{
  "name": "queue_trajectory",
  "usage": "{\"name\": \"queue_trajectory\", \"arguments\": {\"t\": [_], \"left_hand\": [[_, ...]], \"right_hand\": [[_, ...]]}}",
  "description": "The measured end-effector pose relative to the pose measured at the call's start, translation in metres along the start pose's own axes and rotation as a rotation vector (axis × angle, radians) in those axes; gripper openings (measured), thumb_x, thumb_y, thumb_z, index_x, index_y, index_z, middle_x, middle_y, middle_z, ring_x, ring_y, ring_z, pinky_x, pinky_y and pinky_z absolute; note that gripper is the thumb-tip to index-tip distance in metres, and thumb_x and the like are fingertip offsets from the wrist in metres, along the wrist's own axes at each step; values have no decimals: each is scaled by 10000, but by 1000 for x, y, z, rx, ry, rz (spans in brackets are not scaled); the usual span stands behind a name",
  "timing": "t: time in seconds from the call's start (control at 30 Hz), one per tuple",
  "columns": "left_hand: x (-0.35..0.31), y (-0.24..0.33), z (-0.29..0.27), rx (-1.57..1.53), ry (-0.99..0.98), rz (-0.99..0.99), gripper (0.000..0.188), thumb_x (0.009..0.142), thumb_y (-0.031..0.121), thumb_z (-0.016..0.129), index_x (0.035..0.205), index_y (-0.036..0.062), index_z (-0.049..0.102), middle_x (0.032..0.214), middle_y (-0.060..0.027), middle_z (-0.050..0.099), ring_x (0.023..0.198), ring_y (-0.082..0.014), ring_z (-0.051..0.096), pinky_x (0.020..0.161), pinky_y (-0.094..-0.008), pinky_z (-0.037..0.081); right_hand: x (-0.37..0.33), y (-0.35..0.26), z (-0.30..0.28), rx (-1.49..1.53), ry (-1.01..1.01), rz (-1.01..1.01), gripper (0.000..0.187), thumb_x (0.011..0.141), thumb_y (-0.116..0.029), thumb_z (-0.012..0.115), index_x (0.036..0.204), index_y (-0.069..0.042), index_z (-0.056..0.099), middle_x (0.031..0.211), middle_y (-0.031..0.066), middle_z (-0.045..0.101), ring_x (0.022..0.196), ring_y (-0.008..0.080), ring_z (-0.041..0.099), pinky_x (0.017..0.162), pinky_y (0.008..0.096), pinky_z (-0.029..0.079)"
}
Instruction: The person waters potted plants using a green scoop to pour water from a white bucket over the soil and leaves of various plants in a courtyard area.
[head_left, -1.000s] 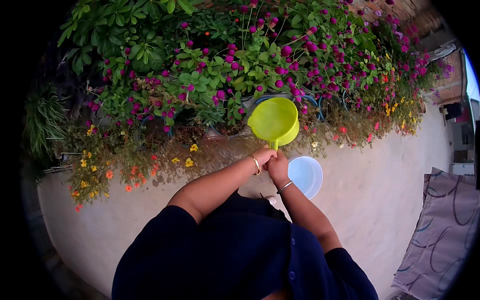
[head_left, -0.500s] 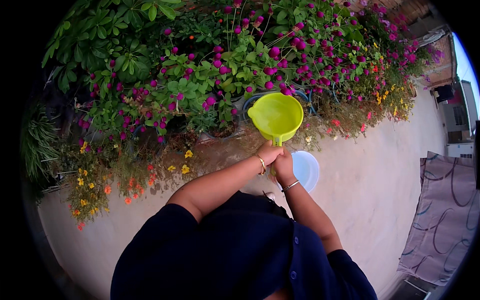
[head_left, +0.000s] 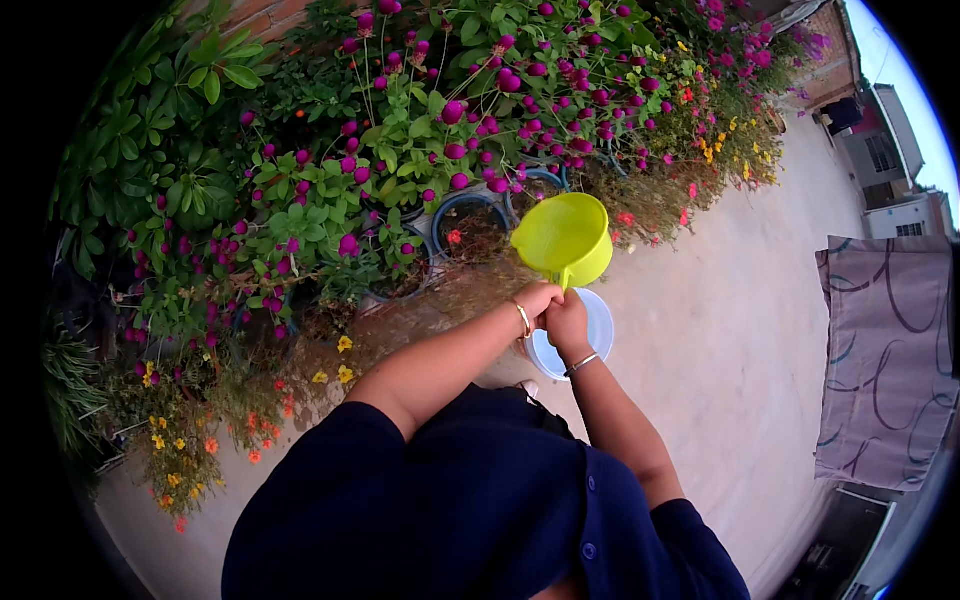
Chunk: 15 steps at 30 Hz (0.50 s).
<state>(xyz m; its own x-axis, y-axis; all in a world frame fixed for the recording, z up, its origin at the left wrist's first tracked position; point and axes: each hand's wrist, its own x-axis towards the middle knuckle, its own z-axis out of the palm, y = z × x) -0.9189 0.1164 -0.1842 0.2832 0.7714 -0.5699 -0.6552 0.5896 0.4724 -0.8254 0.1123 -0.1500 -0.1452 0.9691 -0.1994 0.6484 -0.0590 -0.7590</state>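
Both my hands grip the handle of a yellow-green water dipper (head_left: 565, 235), held out in front of me at the edge of the flower bed. My left hand (head_left: 537, 297) and my right hand (head_left: 568, 322) are closed together on the handle, one against the other. The dipper's bowl leans a little, its spout toward the plants on the left. Whether water is left in it I cannot tell. Below my hands a pale round bucket (head_left: 604, 342) stands on the ground, partly hidden by my right hand and wrist.
Pots with blue rims (head_left: 470, 200) line the bed beyond the dipper. Purple globe flowers (head_left: 452, 112) and leafy plants (head_left: 190, 190) crowd above them. Concrete ground (head_left: 720, 330) spreads to the right, where a patterned cloth (head_left: 885, 360) hangs.
My view has turned, so the plants now lie further left and the pot rims show more. The dipper has tipped slightly to the left, and both hands keep their hold on its handle.
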Motion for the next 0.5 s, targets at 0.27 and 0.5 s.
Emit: {"name": "queue_trajectory", "arguments": {"t": [0.27, 0.5], "left_hand": [[11, 9, 1, -9, -36, 37, 80, 692, 77, 500, 770, 60, 498, 627, -56, 520, 458, -183, 532, 395, -339, 484], [13, 18, 22, 252, 24, -18, 138, 714, 86, 522, 850, 65, 519, 700, -32, 522, 568, -148, 538, 454, -281, 441]], "right_hand": [[7, -16, -6, -90, 64, -45, 163, 770, -127, 521, 831, 23, 536, 719, 247, 601, 671, 389, 603, 578, 426, 469], [17, -1, -19, 70, 34, 31, 130, 791, -101, 510, 844, 13, 543, 711, 185, 620, 627, 279, 621, 551, 366, 476]]}}
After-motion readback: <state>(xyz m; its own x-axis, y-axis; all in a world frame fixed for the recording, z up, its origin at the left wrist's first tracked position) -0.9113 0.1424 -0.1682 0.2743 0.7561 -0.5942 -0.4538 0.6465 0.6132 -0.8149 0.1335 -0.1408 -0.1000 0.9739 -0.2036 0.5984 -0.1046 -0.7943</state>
